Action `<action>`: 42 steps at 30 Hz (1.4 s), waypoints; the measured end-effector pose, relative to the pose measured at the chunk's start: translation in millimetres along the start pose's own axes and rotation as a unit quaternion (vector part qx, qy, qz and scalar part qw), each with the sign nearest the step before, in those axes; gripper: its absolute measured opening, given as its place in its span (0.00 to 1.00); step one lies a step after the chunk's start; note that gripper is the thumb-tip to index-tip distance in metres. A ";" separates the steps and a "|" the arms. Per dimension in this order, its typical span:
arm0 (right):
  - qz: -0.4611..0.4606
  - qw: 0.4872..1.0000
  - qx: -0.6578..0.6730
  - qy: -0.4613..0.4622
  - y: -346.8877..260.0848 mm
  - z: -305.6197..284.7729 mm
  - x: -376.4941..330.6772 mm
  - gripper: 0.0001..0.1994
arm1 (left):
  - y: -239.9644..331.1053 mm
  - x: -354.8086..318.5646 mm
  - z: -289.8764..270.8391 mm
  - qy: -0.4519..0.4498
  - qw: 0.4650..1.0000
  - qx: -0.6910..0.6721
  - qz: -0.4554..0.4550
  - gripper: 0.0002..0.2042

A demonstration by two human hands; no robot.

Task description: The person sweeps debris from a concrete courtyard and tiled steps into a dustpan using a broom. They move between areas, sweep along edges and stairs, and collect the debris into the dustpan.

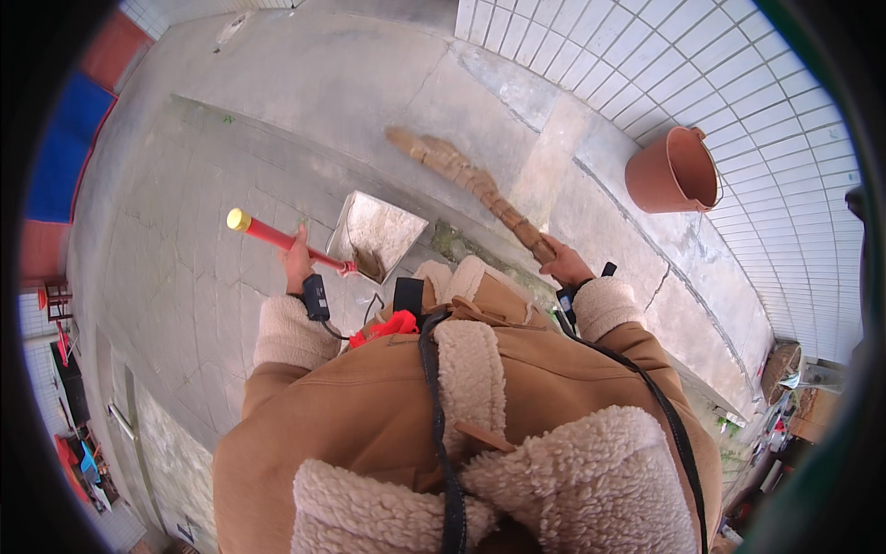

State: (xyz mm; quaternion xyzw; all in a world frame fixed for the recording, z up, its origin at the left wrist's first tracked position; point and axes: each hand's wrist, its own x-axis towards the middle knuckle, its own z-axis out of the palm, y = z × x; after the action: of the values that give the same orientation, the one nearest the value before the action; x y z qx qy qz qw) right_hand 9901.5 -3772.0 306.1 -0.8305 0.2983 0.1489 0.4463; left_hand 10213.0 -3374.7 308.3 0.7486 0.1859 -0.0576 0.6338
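My left hand (297, 263) is closed around the red, yellow-tipped handle of a metal dustpan (386, 226). The pan lies in front of me, its pale inside marked with a dark patch of dirt near the handle end. In my right hand (565, 261) is the narrow end of a straw broom (461, 175), the fingers wrapped round it. The broom slants away to the far left, and its brownish head fans out on the concrete beyond the pan, apart from it.
A brown bucket (651, 175) with a handle stands at the right, beside a white tiled wall (646, 55). Between the paved ground (185, 277) and smoother concrete runs a low raised edge. A basket (781, 369) and clutter lie at the far right.
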 end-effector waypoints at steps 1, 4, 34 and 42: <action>0.009 0.998 -0.069 0.004 1.4 1.8 -0.8 0.38 | -0.5 -0.6 -2.4 0.008 1.000 0.008 -0.002 0.14; -0.025 0.993 -0.102 -0.058 0.5 11.3 -11.5 0.38 | -0.7 1.4 -8.0 0.009 1.000 0.008 0.010 0.16; 0.060 0.975 -0.133 0.170 62.0 -162.7 81.7 0.32 | 165.7 -98.8 69.8 -0.101 0.992 -0.012 0.075 0.15; 0.145 0.961 0.020 0.235 124.3 -134.2 -24.8 0.37 | 167.7 -80.6 123.0 -0.202 0.975 0.026 0.091 0.13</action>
State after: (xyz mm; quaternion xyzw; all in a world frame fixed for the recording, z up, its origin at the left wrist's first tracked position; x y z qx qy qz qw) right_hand 9801.6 -3927.1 312.6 -0.7810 0.5148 0.0067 0.3536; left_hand 10215.8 -3532.0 466.4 0.7514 -0.0167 -0.1548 0.6412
